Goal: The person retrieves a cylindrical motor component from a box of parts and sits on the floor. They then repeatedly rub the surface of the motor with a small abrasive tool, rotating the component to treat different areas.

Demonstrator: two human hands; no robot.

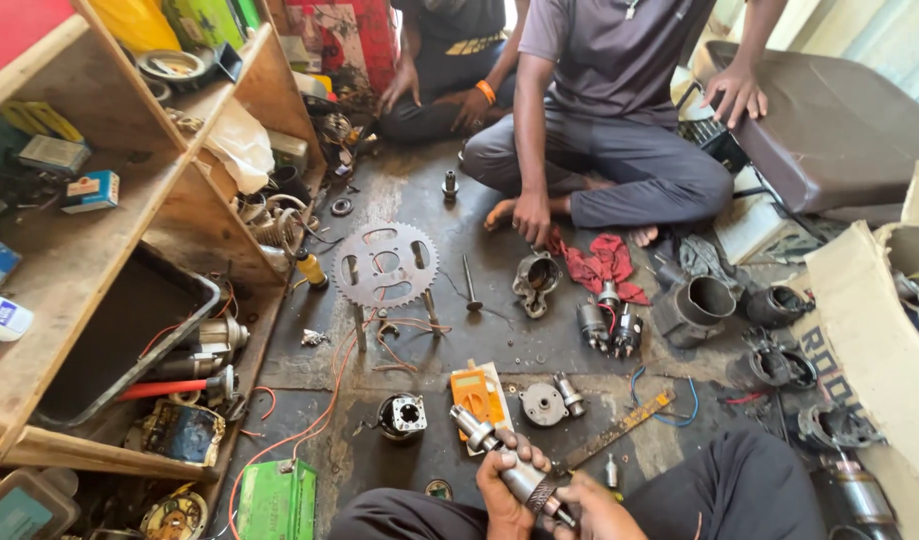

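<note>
Low over a workshop floor [419, 190], the person's left hand [501, 487] and right hand [587, 508] both wrap their fingers around a metal shaft [506, 462]. It remains unassembled; a motor housing [402, 415], a round cover [542, 404] and a sprocket [384, 264] lie loose nearby.

Both of my hands sit low at the bottom edge of the view, close together between my knees. My left hand [501, 488] is curled, palm turned inward, fingers [524, 452] wrapped over the top and thumb tucked underneath, closed in a firm grip. My right hand [594, 505] comes in from the lower right, touching the left, its fingers bent and pinched shut near the left hand's heel. Only the hands show; the wrists and forearms run off the frame. My legs, in dark trousers, are folded to either side of the hands.
</note>
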